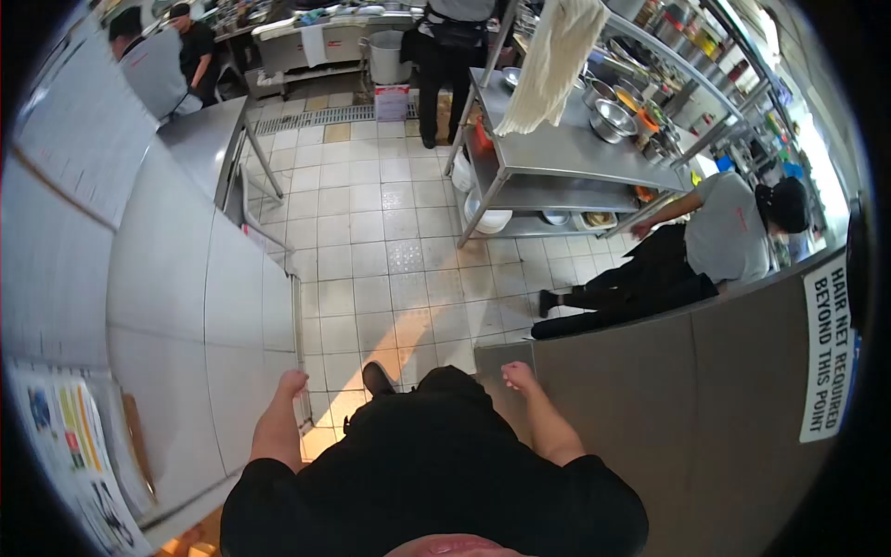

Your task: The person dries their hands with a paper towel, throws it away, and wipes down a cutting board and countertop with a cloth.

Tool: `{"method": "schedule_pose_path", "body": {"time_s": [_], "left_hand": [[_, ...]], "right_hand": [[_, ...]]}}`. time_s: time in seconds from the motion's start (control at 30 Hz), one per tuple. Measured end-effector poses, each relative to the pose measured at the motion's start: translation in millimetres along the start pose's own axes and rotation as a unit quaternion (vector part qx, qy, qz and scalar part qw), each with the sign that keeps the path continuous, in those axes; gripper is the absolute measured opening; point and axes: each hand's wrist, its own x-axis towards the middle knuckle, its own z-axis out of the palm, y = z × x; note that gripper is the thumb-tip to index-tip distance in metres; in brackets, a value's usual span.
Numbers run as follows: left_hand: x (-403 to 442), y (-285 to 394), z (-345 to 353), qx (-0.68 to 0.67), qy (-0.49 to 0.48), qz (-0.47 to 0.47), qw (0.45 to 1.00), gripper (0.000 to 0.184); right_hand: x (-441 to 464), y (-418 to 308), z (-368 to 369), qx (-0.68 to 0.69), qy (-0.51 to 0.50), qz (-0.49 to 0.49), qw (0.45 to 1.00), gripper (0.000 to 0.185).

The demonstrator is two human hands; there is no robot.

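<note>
Fingers [507, 372] curl between wall [158, 390] and partition [617, 399] — steel shelving [548, 158] ahead.

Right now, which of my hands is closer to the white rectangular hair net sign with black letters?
Right. Your bare right hand is left of the sign, with space between; your bare left hand is farther left, beside the white wall.

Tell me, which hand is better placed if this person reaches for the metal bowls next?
Probably the right hand: the metal bowls stand ahead on its side. The left hand is farther across, beside the white wall. Neither visibly holds anything. Walking closer seems necessary.
</note>
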Motion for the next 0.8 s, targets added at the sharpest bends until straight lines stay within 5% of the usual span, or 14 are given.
{"method": "schedule_pose_path", "body": {"time_s": [0.17,0.3,0.47,0.63,0.8], "left_hand": [[39,171,-43,-0.036,0.03,0.157,0.986,0.028],[87,276,-25,0.019,-0.01,0.202,0.979,0.029],[44,396,-7,0.045,-0.107,0.184,0.976,0.028],[36,516,20,0.082,-0.171,0.263,0.946,0.029],[37,642,64,0.1,-0.233,0.322,0.912,0.03]], "right_hand": [[67,2,11,0.032,0.049,-0.073,0.996,0.025],[121,-4,-3,0.03,0.055,-0.065,0.996,0.025],[191,-19,-21,-0.009,0.019,0.023,1.0,0.03],[210,-104,-72,0.002,0.0,0.112,0.994,0.035],[237,-129,-123,0.132,0.103,0.04,0.985,0.042]]}}
